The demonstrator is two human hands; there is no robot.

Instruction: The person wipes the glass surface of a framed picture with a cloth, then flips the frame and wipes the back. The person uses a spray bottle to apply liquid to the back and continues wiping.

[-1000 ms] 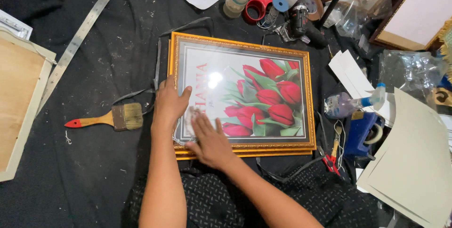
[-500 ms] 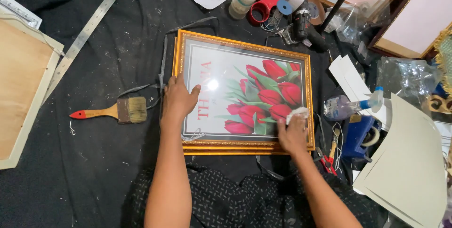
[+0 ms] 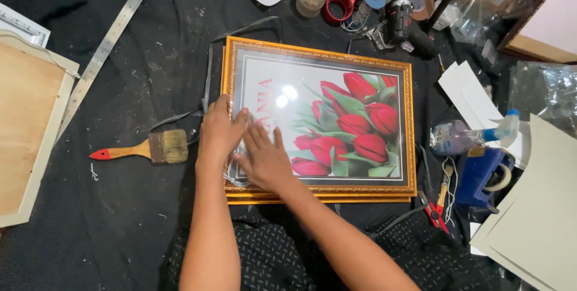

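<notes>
On black cloth, centre | gold-framed tulip print (image 3: 336, 126) lies flat | left hand (image 3: 219, 132) spread at frame's left edge; right hand (image 3: 264, 159) flat, fingers splayed on glass | press evenly; avoid smears; paintbrush (image 3: 147, 148) nearby

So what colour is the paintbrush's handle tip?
Red, on the wooden-handled paintbrush; head view shows it.

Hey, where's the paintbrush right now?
In the head view the paintbrush lies on the black cloth at the left, just left of the left hand and the gold picture frame, bristles pointing toward them.
</notes>
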